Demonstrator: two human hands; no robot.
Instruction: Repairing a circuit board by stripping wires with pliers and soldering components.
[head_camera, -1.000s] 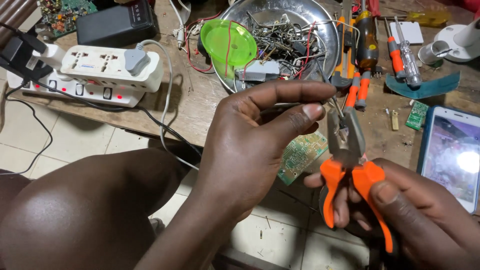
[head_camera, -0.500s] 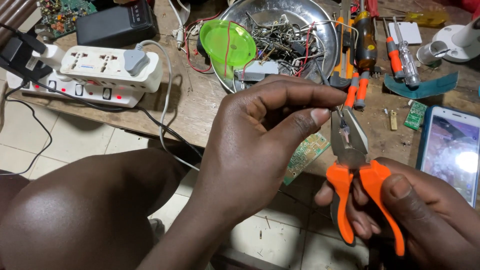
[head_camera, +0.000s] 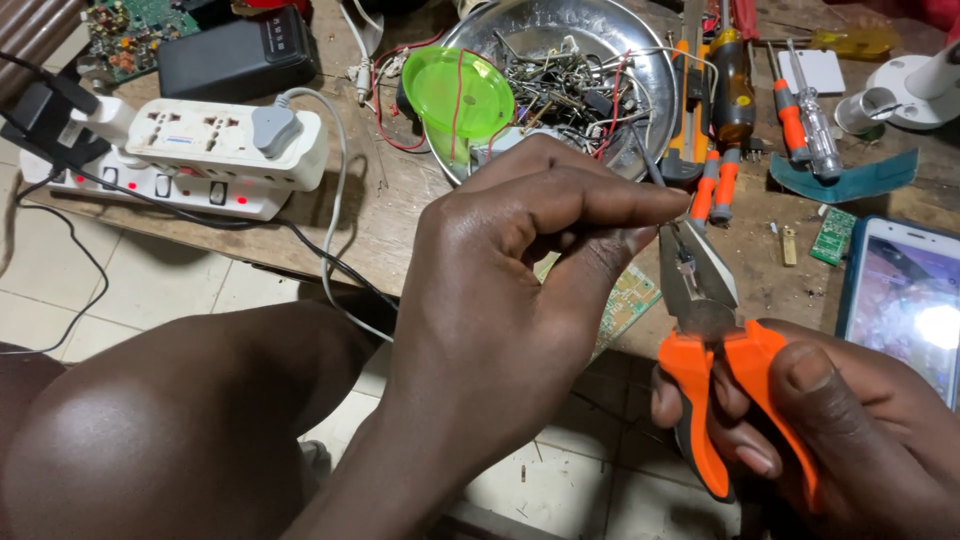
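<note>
Wooden and worn, the worktop (head_camera: 400, 200) carries many electronic things, and below its edge pale floor tiles (head_camera: 60, 300) show. At the far left a black adapter (head_camera: 40, 110) is plugged into a white power strip (head_camera: 150, 185) with small red lights, and a second white power strip (head_camera: 210, 140) with a grey plug (head_camera: 272, 128) lies on top of it. Behind them stands a black box (head_camera: 235, 55), and a green circuit board (head_camera: 125, 25) is at the top edge. Further right a round green lid (head_camera: 462, 95) leans against a metal bowl (head_camera: 640, 50) that is full of wires and small parts. The left hand (head_camera: 520, 290) is in the middle, in front of the worktop edge; its thumb and forefinger are pinched together on something very small, which I cannot identify. Just beside these fingertips are the steel jaws of the orange-handled pliers (head_camera: 705, 340), which look closed or nearly closed and point up. The right hand (head_camera: 840, 430) is clenched around the orange handles at the lower right. Under the pliers a small green board (head_camera: 630, 300) lies at the worktop edge. Behind, several screwdrivers (head_camera: 800, 120) lie side by side, then a teal plastic piece (head_camera: 850, 180) and a white stand (head_camera: 925, 95). At the right edge a smartphone (head_camera: 905, 300) lies with its screen lit.
</note>
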